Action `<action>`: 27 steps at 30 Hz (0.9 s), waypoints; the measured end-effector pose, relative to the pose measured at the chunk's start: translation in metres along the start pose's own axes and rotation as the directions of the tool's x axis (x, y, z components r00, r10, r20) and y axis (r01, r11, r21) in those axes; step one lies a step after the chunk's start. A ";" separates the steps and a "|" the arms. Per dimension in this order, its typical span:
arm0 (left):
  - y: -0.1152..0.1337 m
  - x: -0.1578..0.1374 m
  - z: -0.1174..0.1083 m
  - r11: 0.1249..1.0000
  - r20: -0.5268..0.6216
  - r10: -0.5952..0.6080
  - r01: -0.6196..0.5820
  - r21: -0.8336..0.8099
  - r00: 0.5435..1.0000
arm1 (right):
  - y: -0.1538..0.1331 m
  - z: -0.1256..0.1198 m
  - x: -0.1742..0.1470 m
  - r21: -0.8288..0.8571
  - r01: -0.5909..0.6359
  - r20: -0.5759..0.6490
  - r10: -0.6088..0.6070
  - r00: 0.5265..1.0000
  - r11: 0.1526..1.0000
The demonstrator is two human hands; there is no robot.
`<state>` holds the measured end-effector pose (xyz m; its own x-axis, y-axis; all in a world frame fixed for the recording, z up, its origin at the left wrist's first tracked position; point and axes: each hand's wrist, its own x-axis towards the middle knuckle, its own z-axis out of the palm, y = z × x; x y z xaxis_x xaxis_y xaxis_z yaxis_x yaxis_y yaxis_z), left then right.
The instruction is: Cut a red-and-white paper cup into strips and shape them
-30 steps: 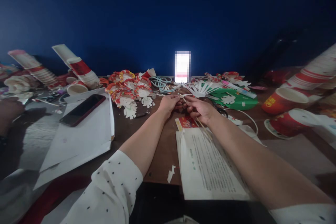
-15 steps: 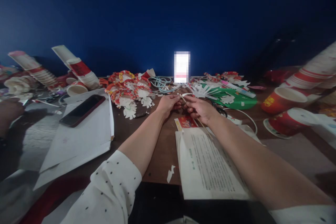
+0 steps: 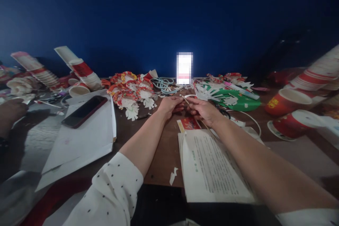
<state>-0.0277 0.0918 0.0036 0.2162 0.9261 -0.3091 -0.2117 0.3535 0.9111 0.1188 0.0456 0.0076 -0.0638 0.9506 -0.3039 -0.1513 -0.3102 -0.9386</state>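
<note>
My right hand [image 3: 202, 109] is closed round a thin wooden stick [image 3: 186, 100]; its tip pokes up between the two hands and its other end shows below the palm, over the printed pages. My left hand [image 3: 171, 106] is pinched close to that tip, its fingertips nearly meeting those of the right. What the left fingers grip is too small to make out. A white strip [image 3: 190, 95] curves just behind the fingertips. Below the hands lies a red card [image 3: 190, 123], partly over the table above the printed pages [image 3: 212, 166].
Red-and-white paper cup crafts [image 3: 132, 90] lie left of the hands; a green sheet with white cut paper [image 3: 238, 99] lies right. A phone [image 3: 84, 111] rests on white papers. Paper cups [image 3: 293, 100] stand at right. Another person's hand [image 3: 13, 113] is far left. A bright screen [image 3: 184, 67] stands behind.
Both hands stay together round the stick's tip, with only slight finger movement. The whole view has shifted a little.
</note>
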 end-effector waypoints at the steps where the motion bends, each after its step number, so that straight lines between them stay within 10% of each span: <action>1: 0.000 0.000 0.000 1.000 0.002 -0.003 0.003 -0.007 1.000 | 0.000 0.000 0.000 0.003 -0.001 0.002 0.001 1.000 1.000; 27: 0.000 0.004 0.001 0.994 -0.047 -0.025 0.019 -0.112 0.999 | 0.010 0.004 0.003 -0.305 0.196 -0.054 -0.222 0.973 0.932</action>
<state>-0.0258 0.0950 0.0025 0.1760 0.9223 -0.3440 -0.3130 0.3838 0.8688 0.1133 0.0450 -0.0019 0.0247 0.9951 -0.0959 0.1468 -0.0985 -0.9842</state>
